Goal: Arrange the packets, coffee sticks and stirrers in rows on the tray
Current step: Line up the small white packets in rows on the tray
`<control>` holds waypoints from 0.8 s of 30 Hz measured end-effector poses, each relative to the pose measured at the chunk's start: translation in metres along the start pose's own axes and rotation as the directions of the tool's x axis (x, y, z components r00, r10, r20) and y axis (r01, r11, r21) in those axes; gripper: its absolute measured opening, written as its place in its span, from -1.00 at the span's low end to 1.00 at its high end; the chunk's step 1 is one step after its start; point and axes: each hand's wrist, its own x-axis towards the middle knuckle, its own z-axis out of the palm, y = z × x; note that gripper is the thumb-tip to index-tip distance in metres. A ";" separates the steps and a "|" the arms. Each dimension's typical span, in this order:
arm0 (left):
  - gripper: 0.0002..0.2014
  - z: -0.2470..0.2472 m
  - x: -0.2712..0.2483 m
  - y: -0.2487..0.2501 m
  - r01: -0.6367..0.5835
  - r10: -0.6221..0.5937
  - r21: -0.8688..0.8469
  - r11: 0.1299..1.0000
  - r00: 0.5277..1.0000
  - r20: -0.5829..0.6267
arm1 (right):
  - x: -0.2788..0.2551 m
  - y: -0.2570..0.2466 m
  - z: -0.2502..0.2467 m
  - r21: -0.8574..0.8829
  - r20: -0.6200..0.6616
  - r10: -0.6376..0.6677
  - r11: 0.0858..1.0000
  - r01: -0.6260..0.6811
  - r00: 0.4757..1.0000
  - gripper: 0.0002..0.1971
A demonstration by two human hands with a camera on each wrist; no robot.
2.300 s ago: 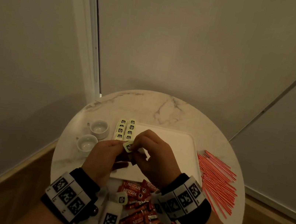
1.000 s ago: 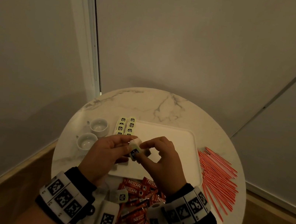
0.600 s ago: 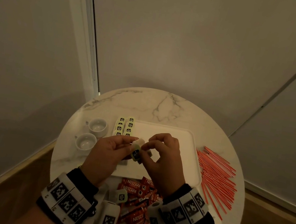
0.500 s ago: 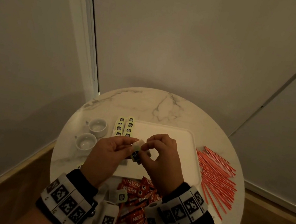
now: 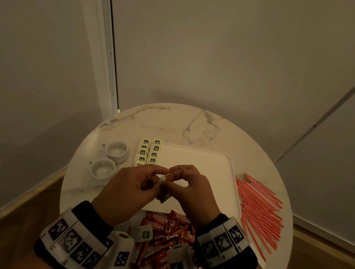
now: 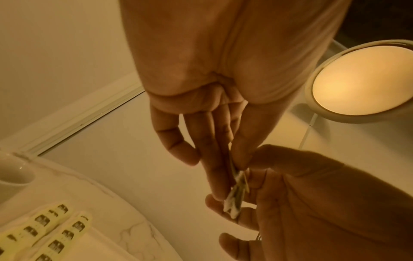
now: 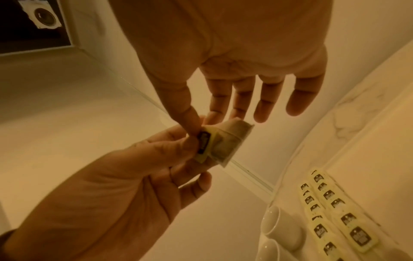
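Over the near edge of the white tray (image 5: 204, 162), both hands meet in mid-air around a small bunch of pale packets (image 7: 220, 141). The left hand (image 5: 127, 187) pinches the bunch between thumb and fingers, and the right hand (image 5: 191, 190) nips one packet at its edge with thumb and forefinger, its other fingers spread loose. It looks to me as though one packet is being peeled off the bunch to go down next.

Two short rows of packets (image 5: 148, 153) already lie along the tray's left side, overlapping like tiles. The red coffee sticks (image 5: 165, 225) sit in a loose heap on the table (image 5: 173, 122) just in front of the tray, and the red stirrers (image 5: 258, 207) are fanned out on the table to its right, so neither has reached the tray. Two white cups (image 5: 109, 160) stand left of the tray.

The risk, I'd say, is in that fingertip grip: the packets are thin and slippery, so two may come away together, or the bunch may slide out of the left hand and scatter over the rows already laid. A wrist coming down to place one could also nudge those rows crooked or brush the heap of sticks.
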 end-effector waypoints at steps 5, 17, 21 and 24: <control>-0.65 0.003 0.003 -0.004 0.005 -0.005 -0.002 1.000 0.999 -0.045 | 0.001 0.006 0.002 0.002 -0.067 -0.027 1.000 0.027 0.997 -0.93; -0.70 0.007 0.005 -0.008 0.053 -0.067 -0.114 0.992 0.991 -0.117 | -0.007 0.011 0.004 -0.265 -0.109 -0.237 0.943 0.202 0.965 -0.82; -0.67 0.006 0.003 -0.008 0.015 -0.031 -0.123 0.992 0.991 -0.129 | -0.005 0.006 -0.001 -0.144 -0.119 -0.188 0.975 0.171 0.975 -0.95; -0.66 0.006 0.004 -0.008 -0.017 -0.003 -0.141 0.990 0.990 -0.141 | -0.005 0.002 -0.003 -0.029 -0.067 -0.129 0.991 0.127 0.989 -0.98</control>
